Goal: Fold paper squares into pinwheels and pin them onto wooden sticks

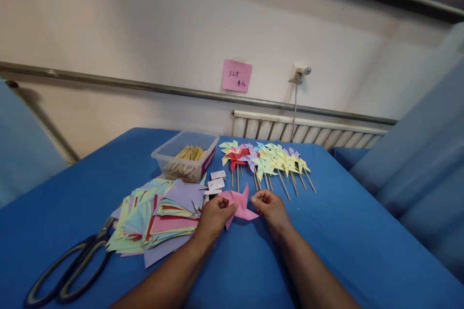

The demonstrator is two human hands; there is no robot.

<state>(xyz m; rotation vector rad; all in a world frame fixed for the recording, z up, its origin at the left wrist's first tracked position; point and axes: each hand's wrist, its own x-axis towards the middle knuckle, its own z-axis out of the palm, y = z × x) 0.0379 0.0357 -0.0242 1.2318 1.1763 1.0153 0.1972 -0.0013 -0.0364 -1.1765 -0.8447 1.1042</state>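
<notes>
the left hand (pixel 213 215) has its thumb and fingers pinched on a pink paper pinwheel (pixel 242 205), held above the blue tabletop (pixel 344 231) with its blades fanned out; the right hand (pixel 271 210) has thumb and forefinger drawn together just beside the right-hand blades, and whether it grips paper or some small thing cannot be told; no stick shows on this pinwheel, while the mounted pinwheels (pixel 266 161) beyond the hands have theirs; the step in hand looks like shaping or fastening the folded blades; the next move seems to call for a firm pinch at the centre and a light touch on the tips; cut paper sheets (pixel 159 212) lie left of the left hand, with small white boxes (pixel 216 184) and a clear plastic box (pixel 166 162) of wooden sticks (pixel 191 153) beyond.
</notes>
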